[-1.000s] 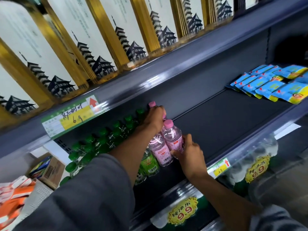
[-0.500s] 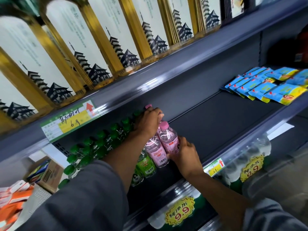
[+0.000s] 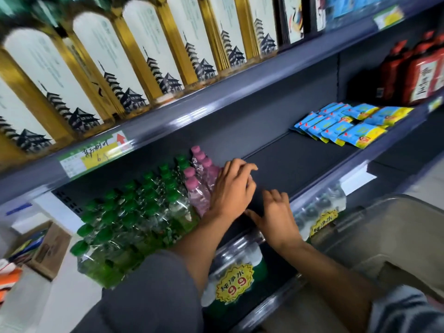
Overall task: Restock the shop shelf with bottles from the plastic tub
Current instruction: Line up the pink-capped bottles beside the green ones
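From my feed the shop is evenly and fairly brightly lit from overhead, with pale glare streaks along the grey-blue metal shelf edge [image 3: 192,116] at twelve o'clock. The recess under it falls into soft shadow. Motion blur smears the whole view, worst over the gold-and-white arched gift boxes [image 3: 96,75] at eleven o'clock and the clear plastic tub [image 3: 384,236] at four o'clock. Wide-angle bending curves the shelf lines toward the edges. Highlights glint on the green-capped clear bottles [image 3: 134,212].
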Available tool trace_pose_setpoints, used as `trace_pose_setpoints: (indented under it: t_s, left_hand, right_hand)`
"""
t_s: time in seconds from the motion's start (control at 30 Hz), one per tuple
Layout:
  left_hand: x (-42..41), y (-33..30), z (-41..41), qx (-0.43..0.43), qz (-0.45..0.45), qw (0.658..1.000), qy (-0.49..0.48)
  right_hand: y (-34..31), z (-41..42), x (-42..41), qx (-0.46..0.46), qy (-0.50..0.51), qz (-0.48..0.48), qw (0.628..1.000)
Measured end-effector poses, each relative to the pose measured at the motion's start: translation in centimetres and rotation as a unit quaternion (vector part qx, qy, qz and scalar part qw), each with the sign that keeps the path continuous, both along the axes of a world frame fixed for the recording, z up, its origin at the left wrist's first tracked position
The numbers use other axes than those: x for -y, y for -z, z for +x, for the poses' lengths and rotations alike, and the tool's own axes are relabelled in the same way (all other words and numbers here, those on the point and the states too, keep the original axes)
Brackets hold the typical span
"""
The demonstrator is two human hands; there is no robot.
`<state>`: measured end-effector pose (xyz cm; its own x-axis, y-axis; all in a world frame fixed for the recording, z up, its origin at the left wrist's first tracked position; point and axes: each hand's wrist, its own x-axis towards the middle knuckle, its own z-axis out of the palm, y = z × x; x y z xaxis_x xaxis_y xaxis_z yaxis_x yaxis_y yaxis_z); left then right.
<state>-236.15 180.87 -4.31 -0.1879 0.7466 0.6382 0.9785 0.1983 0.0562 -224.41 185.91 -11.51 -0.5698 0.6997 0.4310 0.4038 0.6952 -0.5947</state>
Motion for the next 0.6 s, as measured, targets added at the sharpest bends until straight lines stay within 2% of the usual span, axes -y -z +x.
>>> trace_pose_setpoints:
  t_s: [0.27,0.37,0.6]
  left_hand:
    - [-1.8,7.4,10.6,0.128,-0.065,0.987,0.067]
    - [-2.5,9.7,14.4,0.164,-0.092,0.979,0.077]
    - [-3.8,14.3,20.5,0.224,-0.181,0.956,0.058]
  right_hand:
    - [2.4,10.6,-0.8,-0.004,0.071,0.036,0.997]
    - [4.3,14.4,-1.3,0.043,0.098,0.057,0.993]
    - [7.5,21.5,-2.8,0.167,0.142,0.008,0.976]
